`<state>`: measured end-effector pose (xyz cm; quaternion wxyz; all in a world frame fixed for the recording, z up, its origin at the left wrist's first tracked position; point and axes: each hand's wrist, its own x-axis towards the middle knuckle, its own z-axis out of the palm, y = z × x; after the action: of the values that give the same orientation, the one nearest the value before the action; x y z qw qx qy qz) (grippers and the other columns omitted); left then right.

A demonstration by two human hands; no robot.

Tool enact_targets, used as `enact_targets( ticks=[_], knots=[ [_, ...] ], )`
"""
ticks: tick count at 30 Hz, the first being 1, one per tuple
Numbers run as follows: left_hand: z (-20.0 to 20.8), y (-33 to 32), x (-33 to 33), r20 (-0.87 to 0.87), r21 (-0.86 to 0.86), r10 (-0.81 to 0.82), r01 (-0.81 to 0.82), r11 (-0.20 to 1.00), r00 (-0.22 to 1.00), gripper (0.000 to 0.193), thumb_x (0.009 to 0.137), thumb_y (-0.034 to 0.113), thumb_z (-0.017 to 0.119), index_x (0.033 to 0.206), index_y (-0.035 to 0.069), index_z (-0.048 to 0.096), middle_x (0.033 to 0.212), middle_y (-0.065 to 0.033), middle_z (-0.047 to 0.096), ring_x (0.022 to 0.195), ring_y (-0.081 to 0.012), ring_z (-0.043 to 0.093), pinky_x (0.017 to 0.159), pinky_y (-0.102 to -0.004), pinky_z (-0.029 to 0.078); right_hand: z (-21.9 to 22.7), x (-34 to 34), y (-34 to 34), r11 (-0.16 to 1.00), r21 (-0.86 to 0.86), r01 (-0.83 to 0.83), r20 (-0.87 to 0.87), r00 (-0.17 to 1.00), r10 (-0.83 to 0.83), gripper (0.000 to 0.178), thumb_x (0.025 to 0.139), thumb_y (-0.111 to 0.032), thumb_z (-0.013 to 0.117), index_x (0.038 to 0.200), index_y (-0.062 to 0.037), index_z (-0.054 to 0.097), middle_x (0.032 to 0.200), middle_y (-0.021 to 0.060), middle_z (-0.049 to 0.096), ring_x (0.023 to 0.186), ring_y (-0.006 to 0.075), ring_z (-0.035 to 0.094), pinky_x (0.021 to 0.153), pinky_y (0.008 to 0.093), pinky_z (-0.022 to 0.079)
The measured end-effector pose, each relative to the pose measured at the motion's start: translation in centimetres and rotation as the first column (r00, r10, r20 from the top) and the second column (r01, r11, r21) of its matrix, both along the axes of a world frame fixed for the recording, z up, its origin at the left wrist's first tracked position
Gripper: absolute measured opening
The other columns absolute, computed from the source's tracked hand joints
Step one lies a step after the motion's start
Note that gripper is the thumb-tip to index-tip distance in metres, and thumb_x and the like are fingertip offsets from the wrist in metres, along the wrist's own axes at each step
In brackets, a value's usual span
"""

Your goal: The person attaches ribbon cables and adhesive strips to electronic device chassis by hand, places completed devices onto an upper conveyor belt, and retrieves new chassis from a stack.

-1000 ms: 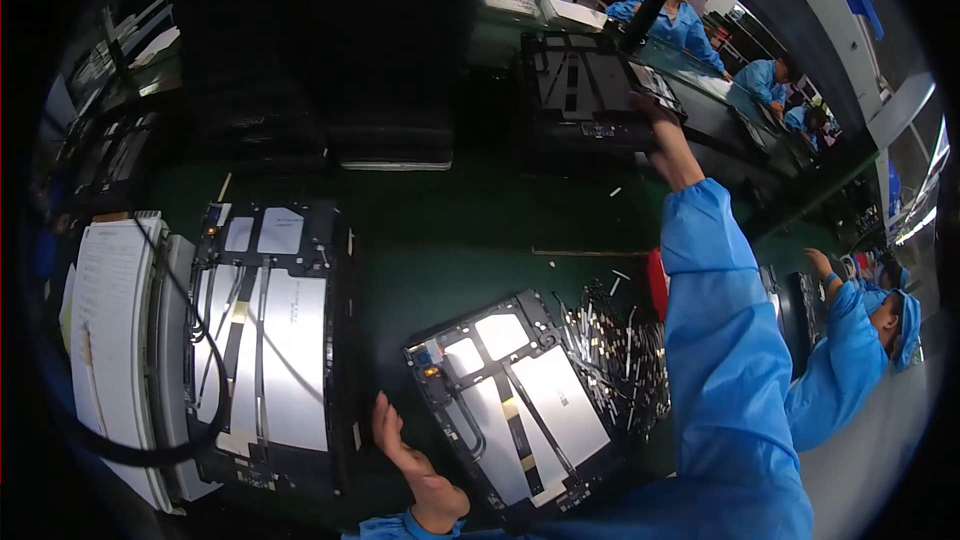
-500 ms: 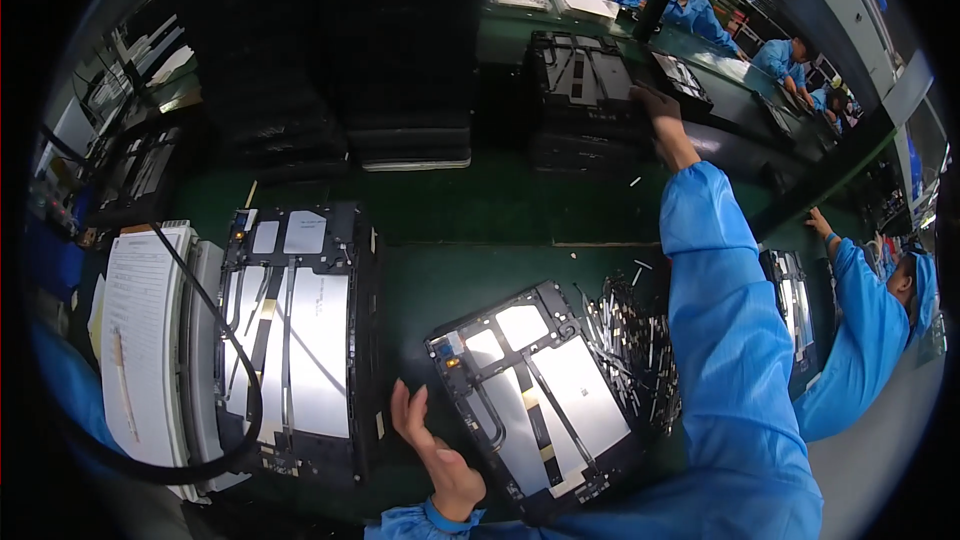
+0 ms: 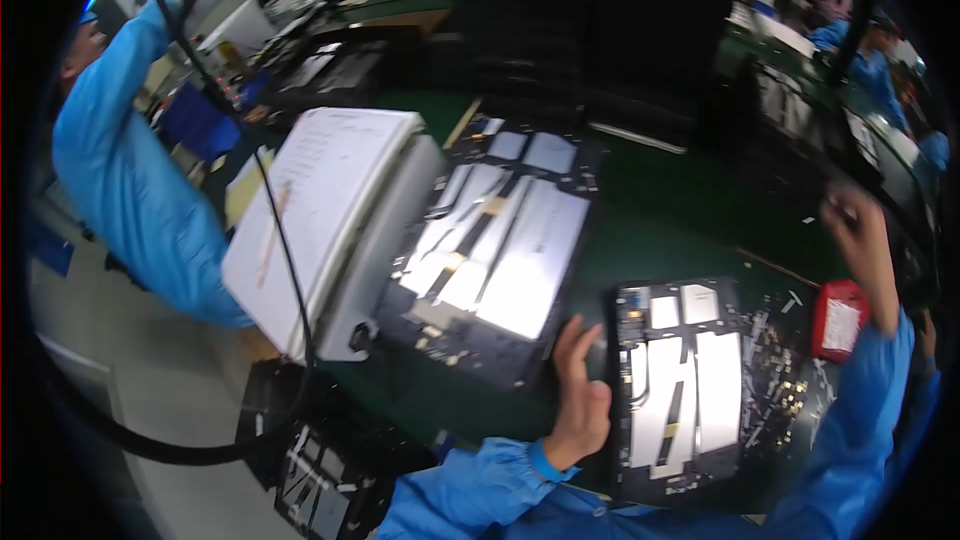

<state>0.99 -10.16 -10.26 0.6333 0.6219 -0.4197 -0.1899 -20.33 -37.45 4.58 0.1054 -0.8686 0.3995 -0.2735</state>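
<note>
An opened tablet (image 3: 680, 390) lies on the green bench in front of me, its black frame and bright silver battery panels facing up. Beside its left edge is my left hand (image 3: 580, 405), fingers stretched up and apart, nothing in it. A stack of similar tablets (image 3: 490, 250) stands further left. My right hand (image 3: 862, 245) reaches out at the far right, blurred; its fingers look parted and I see nothing held. Past it, a dark stack of tablets (image 3: 785, 105) is dim and blurred. Small strips and metal bits (image 3: 785, 390) lie piled right of the near tablet.
A red object with a white label (image 3: 838, 320) sits by my right forearm. Papers on a thick white stack (image 3: 330, 200) stand at left, crossed by a black cable (image 3: 285, 250). Tall black stacks (image 3: 600, 30) block the back. A co-worker's blue sleeve (image 3: 130, 160) shows at left.
The view has swung left, so the scene sits further right and tilts. My right hand has come away from the far tablet stack. The red object now shows beside my right forearm.
</note>
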Motion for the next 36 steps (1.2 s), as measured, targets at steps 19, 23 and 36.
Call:
enact_targets(
  ticks=[19, 23, 36],
  knots=[
    [0.8, 1.2, -0.1, -0.096, 0.052, -0.013, 0.018, 0.998, 0.995, 0.044, 0.097, 0.03, 0.034, 0.133, 0.006, 0.035, 0.144, -0.0162, 0.019, 0.132, -0.0296, 0.023, 0.104, -0.0401, 0.026, -9.5, -6.3, 14.9, 0.942, 0.299, 0.154, -0.178, 0.979, -0.103, 0.013, 0.078, -0.008, 0.065, 0.082, 0.0035, 0.06, 0.074, 0.0205, 0.062, 0.067, 0.0363, 0.061, 0.059, 0.0388, 0.046],
    [2.3, 3.2, -1.6, -0.12, 0.05, -0.019, 0.025, 0.998, 0.993, 0.034, 0.093, 0.018, 0.047, 0.124, 0.004, 0.046, 0.14, -0.0145, 0.028, 0.129, -0.0268, 0.03, 0.103, -0.0363, 0.027, -7.4, -6.6, 16.3, 0.934, 0.27, 0.232, -0.043, 0.972, -0.229, 0.012, 0.079, -0.005, 0.064, 0.087, 0.0029, 0.063, 0.076, 0.0165, 0.063, 0.068, 0.0263, 0.06, 0.06, 0.0317, 0.045],
    [8.1, 5.0, -6.9, 0.126, -0.088, -0.507, 0.519, 0.85, 0.853, 0.028, 0.08, 0.008, 0.066, 0.107, 0.002, 0.062, 0.096, -0.011, 0.064, 0.082, -0.0234, 0.063, 0.071, -0.0317, 0.048, 1.0, 0.2, 25.2, 0.867, 0.17, -0.469, 0.523, 0.788, 0.324, 0.016, 0.087, -0.012, 0.061, 0.078, 0.0017, 0.062, 0.069, 0.0129, 0.065, 0.061, 0.0213, 0.063, 0.057, 0.0288, 0.05]
  ],
)
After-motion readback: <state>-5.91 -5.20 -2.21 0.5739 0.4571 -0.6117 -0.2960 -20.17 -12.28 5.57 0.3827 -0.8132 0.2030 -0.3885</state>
